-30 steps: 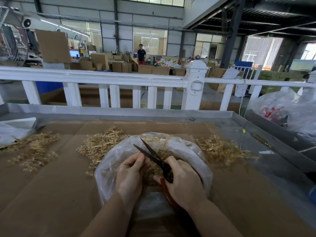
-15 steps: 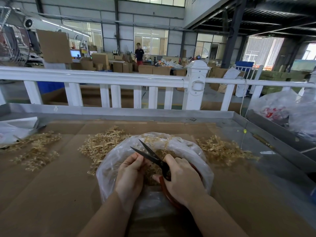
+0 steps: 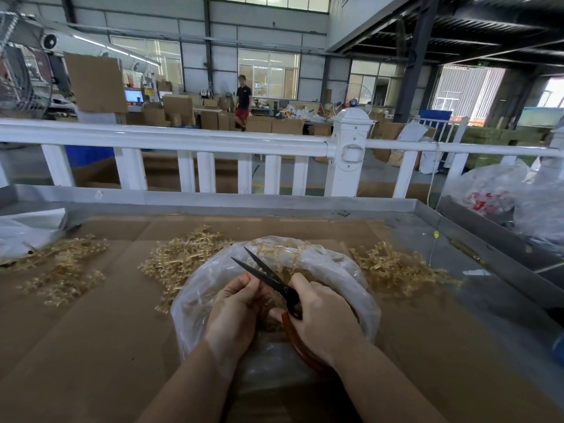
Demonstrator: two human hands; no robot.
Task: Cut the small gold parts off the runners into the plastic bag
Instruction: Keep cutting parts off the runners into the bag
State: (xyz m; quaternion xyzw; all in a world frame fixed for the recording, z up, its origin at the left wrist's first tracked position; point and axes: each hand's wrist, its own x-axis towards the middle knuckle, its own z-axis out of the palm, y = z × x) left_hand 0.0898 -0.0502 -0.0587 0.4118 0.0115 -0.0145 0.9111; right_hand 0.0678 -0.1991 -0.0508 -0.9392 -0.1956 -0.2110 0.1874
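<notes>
I see a metal bench (image 3: pixel 433 227) with a raised rim along its far and right edges, its top covered by flat brown cardboard sheets (image 3: pixel 91 346). On the cardboard, near the middle, sits an open clear plastic bag (image 3: pixel 345 276). Gold runners lie straight on the cardboard in three loose heaps: a left heap (image 3: pixel 58 270), a middle heap (image 3: pixel 180 257) touching the bag's far left side, and a right heap (image 3: pixel 399 270) just beside the bag. At the far left corner I see a crumpled white bag (image 3: pixel 21 233). The bare metal strip on the right holds a scrap of white paper (image 3: pixel 476 272).
</notes>
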